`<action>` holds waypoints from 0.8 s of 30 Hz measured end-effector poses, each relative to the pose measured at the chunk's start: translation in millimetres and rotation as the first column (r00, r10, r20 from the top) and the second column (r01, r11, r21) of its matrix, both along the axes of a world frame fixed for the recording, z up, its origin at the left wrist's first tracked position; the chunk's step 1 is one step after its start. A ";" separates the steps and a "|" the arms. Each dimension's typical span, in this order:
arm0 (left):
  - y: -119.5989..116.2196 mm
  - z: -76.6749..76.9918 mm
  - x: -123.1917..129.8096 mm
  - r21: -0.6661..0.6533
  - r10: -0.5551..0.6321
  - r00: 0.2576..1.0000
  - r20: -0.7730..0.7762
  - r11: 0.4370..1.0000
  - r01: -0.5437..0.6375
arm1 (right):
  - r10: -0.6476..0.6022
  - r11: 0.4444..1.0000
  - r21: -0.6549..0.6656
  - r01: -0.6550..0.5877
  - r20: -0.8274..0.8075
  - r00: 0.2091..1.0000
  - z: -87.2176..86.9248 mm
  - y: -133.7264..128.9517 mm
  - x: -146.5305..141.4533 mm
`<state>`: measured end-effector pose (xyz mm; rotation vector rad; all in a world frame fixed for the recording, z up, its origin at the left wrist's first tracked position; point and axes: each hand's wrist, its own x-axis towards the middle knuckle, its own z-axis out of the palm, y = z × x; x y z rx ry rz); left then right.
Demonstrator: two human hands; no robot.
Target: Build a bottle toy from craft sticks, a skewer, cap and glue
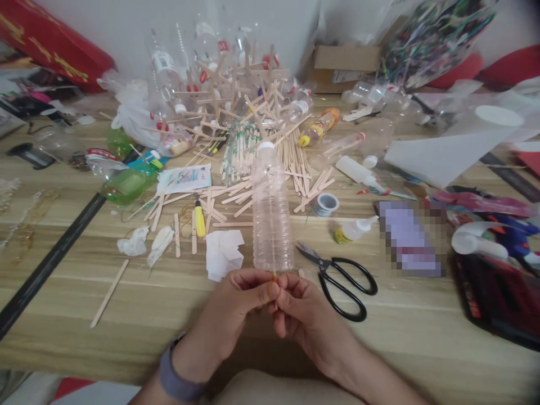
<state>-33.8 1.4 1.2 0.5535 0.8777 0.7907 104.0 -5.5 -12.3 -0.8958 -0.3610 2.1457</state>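
Observation:
My left hand point(248, 295) and my right hand point(301, 304) meet close to the table's near side, thumbs and fingertips pinched together. Between them they hold the lower end of a thin wooden stick point(273, 256), which points away from me. An orange-yellow bit shows on the stick at the fingertips; its kind is too small to make out. Just beyond the hands is a clear ribbed plastic bottle point(270, 202), white cap at the far end, seen behind the stick. Black-handled scissors point(337, 275) lie partly open to the right of my right hand.
Flat wooden sticks point(240, 197) and a folded white paper point(224, 253) lie around the bottle. A glue bottle point(356, 229), a small spool point(325, 204) and a blurred-out phone point(411, 236) are at right. A pile of bottles and sticks point(219, 95) stands at the back.

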 end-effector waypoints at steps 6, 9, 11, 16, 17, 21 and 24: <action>-0.4 3.0 -1.1 -0.034 -0.007 0.996 -0.092 0.999 0.004 | -0.070 0.997 0.045 0.066 0.098 0.993 -0.6 1.0 0.5; -2.6 6.1 1.0 -0.066 -0.015 0.996 -0.093 0.998 0.009 | -0.075 0.991 0.125 0.050 0.200 0.977 0.0 2.5 0.7; -3.9 7.7 2.6 -0.080 -0.011 0.996 -0.087 0.997 0.004 | -0.100 0.986 0.152 0.067 0.226 0.969 1.0 2.7 1.1; -4.9 7.9 2.1 -0.115 -0.001 0.996 -0.090 0.993 -0.009 | -0.194 0.976 0.122 0.179 0.135 0.972 5.4 -0.8 6.2; -4.9 7.6 1.6 -0.120 0.000 0.996 -0.093 0.993 -0.011 | -0.182 0.979 0.103 0.174 0.085 0.980 5.8 -2.1 8.2; -4.2 6.7 1.7 -0.115 -0.022 0.991 -0.129 0.993 0.007 | -0.068 0.996 0.039 0.074 -0.143 0.987 1.2 -7.9 18.2; -3.2 5.1 2.9 -0.038 0.013 0.984 -0.180 0.999 -0.020 | 0.102 0.994 -0.007 -0.106 -0.199 0.975 -6.8 -10.8 25.9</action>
